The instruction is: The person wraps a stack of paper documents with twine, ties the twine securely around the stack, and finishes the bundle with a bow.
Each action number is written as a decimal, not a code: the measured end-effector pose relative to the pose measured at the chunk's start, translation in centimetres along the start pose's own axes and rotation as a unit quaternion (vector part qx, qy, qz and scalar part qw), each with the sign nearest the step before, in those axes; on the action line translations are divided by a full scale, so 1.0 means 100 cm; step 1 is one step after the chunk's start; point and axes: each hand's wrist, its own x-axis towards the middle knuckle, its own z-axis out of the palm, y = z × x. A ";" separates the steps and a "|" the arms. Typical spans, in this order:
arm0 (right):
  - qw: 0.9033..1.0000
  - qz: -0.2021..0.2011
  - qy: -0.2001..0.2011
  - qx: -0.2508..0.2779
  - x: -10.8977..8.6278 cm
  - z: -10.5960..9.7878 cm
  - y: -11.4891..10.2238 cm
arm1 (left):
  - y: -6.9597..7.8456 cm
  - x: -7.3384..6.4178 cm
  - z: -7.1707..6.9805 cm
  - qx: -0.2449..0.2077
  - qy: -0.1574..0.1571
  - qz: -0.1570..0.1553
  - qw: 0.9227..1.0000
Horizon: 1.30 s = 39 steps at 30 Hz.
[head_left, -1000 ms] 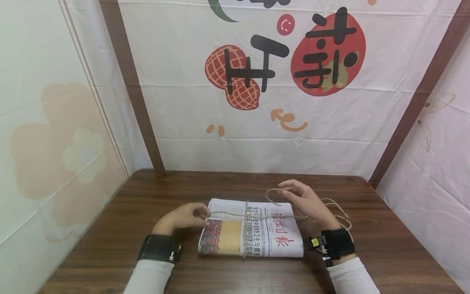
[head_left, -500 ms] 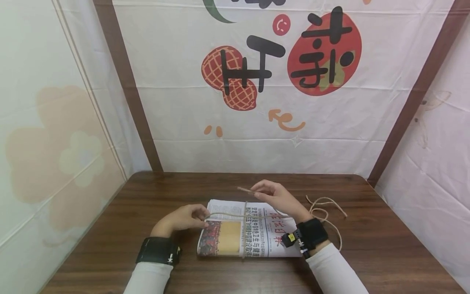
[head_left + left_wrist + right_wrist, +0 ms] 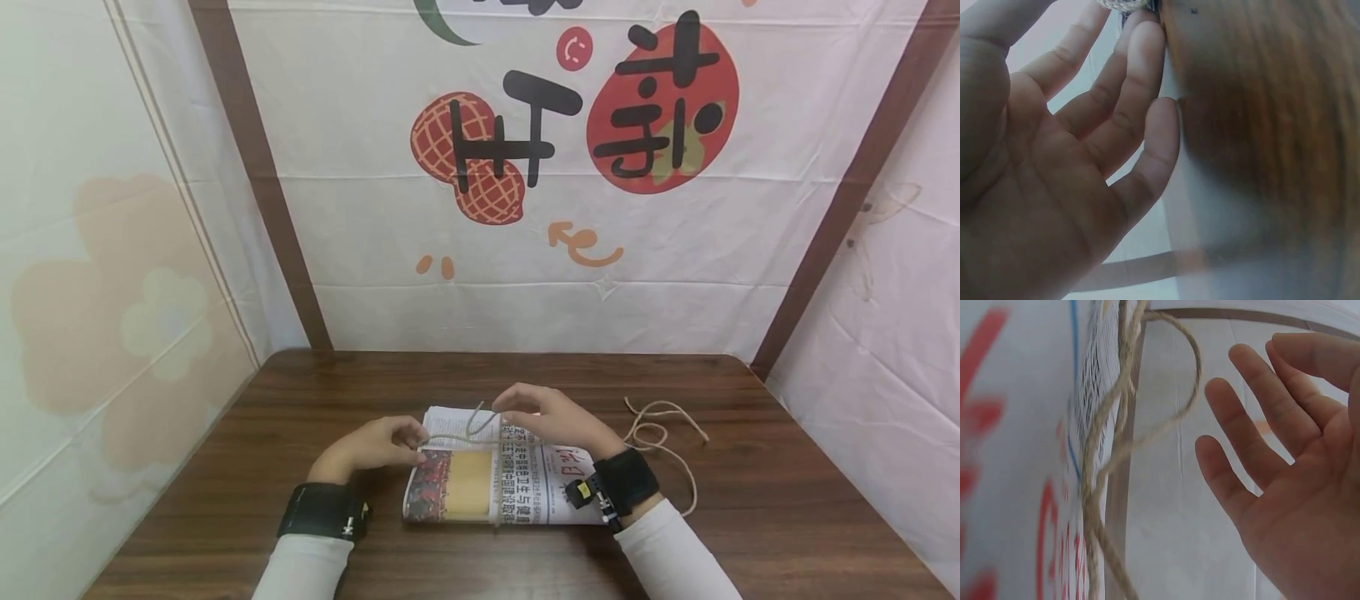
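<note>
A folded stack of newspapers (image 3: 465,483) lies flat on the table, with twine (image 3: 450,437) running across its upper part. My left hand (image 3: 375,442) is at the stack's left edge, thumb and fingertips pinching the twine there. In the left wrist view a bit of twine (image 3: 1124,5) shows at its fingertips. My right hand (image 3: 558,417) hovers over the upper right of the stack, fingers spread and relaxed. A free loop of twine (image 3: 1194,369) stands beside its fingertips in the right wrist view, apart from them.
Loose coils of twine (image 3: 660,433) lie on the brown wooden table (image 3: 300,379) to the right of the stack. A printed cloth (image 3: 375,308) hangs behind the table, with more cloth at both sides. Black straps with cameras circle both wrists.
My right hand has moved left across the newspapers, carrying the twine's end, and has let it go near the middle. My left hand has stayed at the left edge.
</note>
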 end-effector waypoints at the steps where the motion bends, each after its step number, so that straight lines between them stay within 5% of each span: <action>1: 1.000 0.004 0.004 -0.001 -0.003 -0.002 0.001 | 0.000 0.000 0.000 0.003 0.000 -0.001 1.000; 6: 0.999 0.026 0.024 0.002 -0.022 -0.014 0.010 | 0.007 0.003 0.001 0.047 0.020 0.006 0.999; 12: 0.998 0.048 0.044 0.005 -0.044 -0.028 0.024 | 0.026 0.007 0.001 0.083 0.044 0.060 0.994; 25: 0.990 0.117 0.080 0.025 -0.078 -0.054 0.045 | 0.050 0.024 0.003 0.079 0.000 0.122 0.989; 30: 0.987 0.121 0.082 0.065 -0.086 -0.060 0.049 | 0.061 0.033 0.006 0.091 -0.021 0.116 0.989; 39: 0.987 0.128 0.080 0.057 -0.086 -0.059 0.053 | 0.080 0.051 0.026 0.154 -0.055 0.034 0.986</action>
